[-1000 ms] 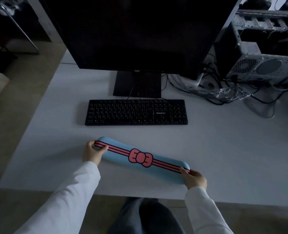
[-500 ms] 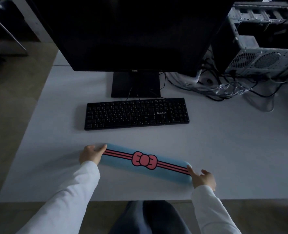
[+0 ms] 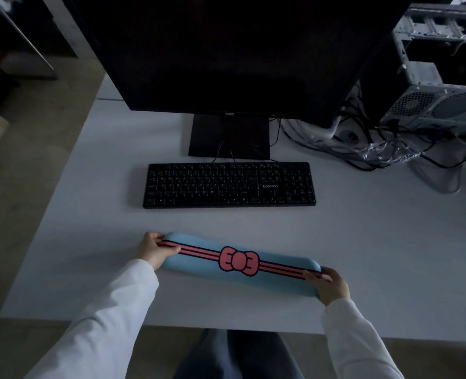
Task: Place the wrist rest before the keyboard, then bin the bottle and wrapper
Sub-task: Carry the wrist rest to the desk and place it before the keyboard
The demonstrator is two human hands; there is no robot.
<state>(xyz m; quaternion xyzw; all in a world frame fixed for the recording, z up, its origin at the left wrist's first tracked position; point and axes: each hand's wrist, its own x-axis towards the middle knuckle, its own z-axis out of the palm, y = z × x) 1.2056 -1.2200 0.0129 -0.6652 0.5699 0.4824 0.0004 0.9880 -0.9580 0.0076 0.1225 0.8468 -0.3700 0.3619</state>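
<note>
Blue wrist rest [image 3: 240, 265] with pink bow and stripes lies near the front edge of the desk [image 3: 390, 255], tilted: its left end sits farther from the front edge than its right end. A strip of bare desk separates it from the black keyboard [image 3: 229, 185], so not snug or parallel yet. Left hand [image 3: 155, 248] is closed around the left end, thumb on top over the stripes. Right hand [image 3: 331, 285] clamps the right end the same way, thumb on the upper face. Can't tell whether the rest is lifted or touching the desk.

Progress, my read: step one is mid-way. Rest is grasped and roughly in front of the keyboard but needs squaring up and sliding closer. Binning is not started.

Bottle: not visible. Wrapper: a crinkled clear plastic piece [image 3: 382, 153] sits in the cable tangle [image 3: 363, 143] toward the back right of the desk, could be it, not sure. No bin anywhere in view, so contents unknown.

Only container-like thing is the open computer case [image 3: 439, 77] at the back right corner; interior too dark to read. Monitor [image 3: 226, 50] stands behind the keyboard at the back edge.
</note>
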